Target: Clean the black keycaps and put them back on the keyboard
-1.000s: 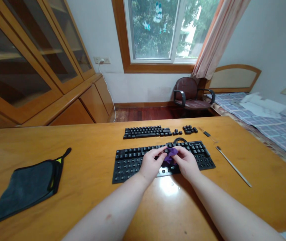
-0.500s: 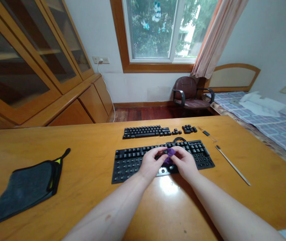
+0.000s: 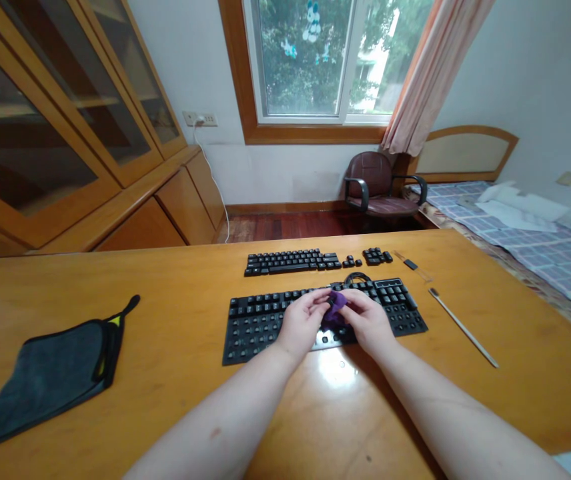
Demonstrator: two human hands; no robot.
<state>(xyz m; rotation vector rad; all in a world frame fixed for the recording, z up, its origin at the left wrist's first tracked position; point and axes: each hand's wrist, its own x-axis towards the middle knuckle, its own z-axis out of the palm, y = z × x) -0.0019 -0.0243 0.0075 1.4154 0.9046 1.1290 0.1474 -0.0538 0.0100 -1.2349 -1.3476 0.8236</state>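
Note:
Above a black keyboard (image 3: pixel 260 333), my two hands are close together. My left hand (image 3: pixel 301 321) pinches a small black keycap (image 3: pixel 330 303) between thumb and fingers. A crumpled purple cloth (image 3: pixel 336 311) is gripped in my right hand (image 3: pixel 367 319), pressed near the keycap. The keyboard lies flat; its upper rows carry keys, while many lower positions show bare switches. Loose black keycaps (image 3: pixel 290 261) stand in rows behind it, with smaller groups of keycaps (image 3: pixel 377 256) to their right.
On the table's left lies a folded dark grey cloth (image 3: pixel 60 370). To the right are a thin stick-like brush (image 3: pixel 463 327) and a small wire keycap puller (image 3: pixel 410 265). A chair (image 3: pixel 378 187) and a bed (image 3: pixel 525 227) stand beyond the table (image 3: pixel 175 427).
My fingers have shifted slightly around the purple cloth, and the black keycap shows a little more at my left fingertips. The other things lie where they were.

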